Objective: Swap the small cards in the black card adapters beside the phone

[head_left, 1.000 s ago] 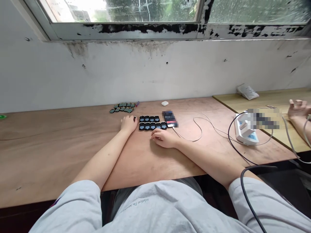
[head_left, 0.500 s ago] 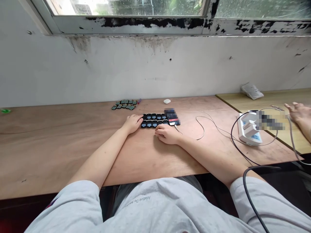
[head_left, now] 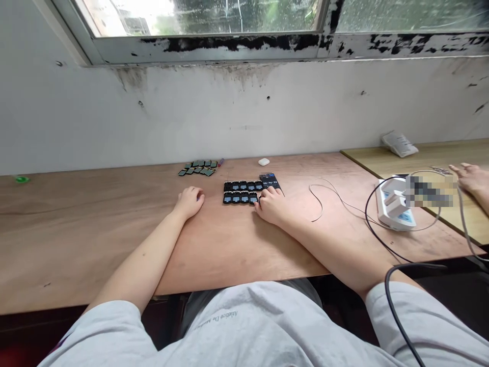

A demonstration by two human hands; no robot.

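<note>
Two rows of small black modules with blue-grey screens (head_left: 241, 192) lie on the brown table (head_left: 95, 224). A dark phone showing a timer (head_left: 270, 181) sits at their right end. My right hand (head_left: 272, 206) lies palm down, fingers stretched forward, its tips touching the phone's near end and the last module. My left hand (head_left: 190, 200) rests on the table to the left of the modules, apart from them, fingers loosely curled with nothing in them. Several green chips (head_left: 199, 168) lie in a cluster farther back.
A small white object (head_left: 263, 162) and a purple pen (head_left: 220, 162) lie near the wall. A white power strip (head_left: 395, 209) with cables (head_left: 332, 201) sits at the right. Another person's hand (head_left: 470, 176) rests on the neighbouring table beside a white packet (head_left: 399, 144).
My left hand has drawn back to the left, away from the modules. My right hand has moved forward and right onto the phone's near end.
</note>
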